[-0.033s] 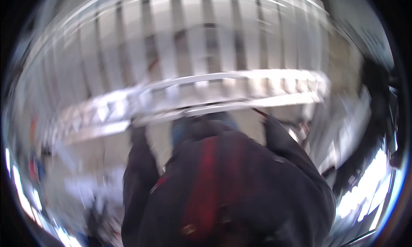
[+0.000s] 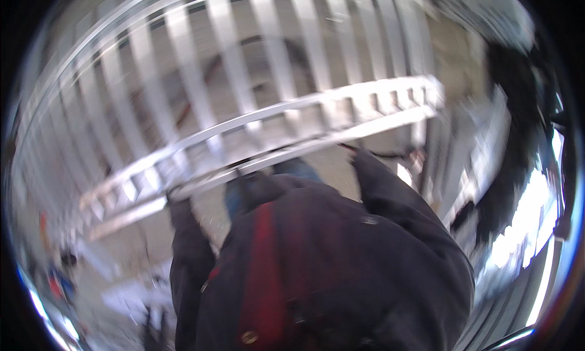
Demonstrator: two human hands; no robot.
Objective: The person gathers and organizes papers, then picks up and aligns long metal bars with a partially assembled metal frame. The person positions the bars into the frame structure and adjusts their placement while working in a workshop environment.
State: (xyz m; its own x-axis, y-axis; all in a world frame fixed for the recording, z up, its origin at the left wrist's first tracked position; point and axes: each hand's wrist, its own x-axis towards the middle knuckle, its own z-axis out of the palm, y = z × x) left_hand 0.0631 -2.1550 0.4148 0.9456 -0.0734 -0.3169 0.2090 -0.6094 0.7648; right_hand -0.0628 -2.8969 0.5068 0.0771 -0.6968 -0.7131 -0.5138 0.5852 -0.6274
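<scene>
A large pale metal frame [image 2: 268, 120] of evenly spaced slats crosses the view ahead of me, sloping up to the right. Its near side is a deep double rail with short ribs. My left hand [image 2: 178, 194], dark like its sleeve, meets the near rail's lower edge left of centre. My right hand [image 2: 348, 148] reaches that rail right of centre, beside a thin dark line. Blur and the rail hide the fingers of both hands, so their grip does not show. Both dark sleeves stretch forward from my dark jacket with its red stripe.
Through the slats a dark curved line, perhaps a hose or cable, shows on the grey floor [image 2: 210, 220]. White sheet-like material [image 2: 137, 299] lies at lower left. Long pale pieces [image 2: 469, 150] and a dark bulky shape [image 2: 518, 107] stand at right.
The frame now looks more tilted, its left end lower and its right end higher. Both my hands appear further left, still at the near rail. The picture is less blurred.
</scene>
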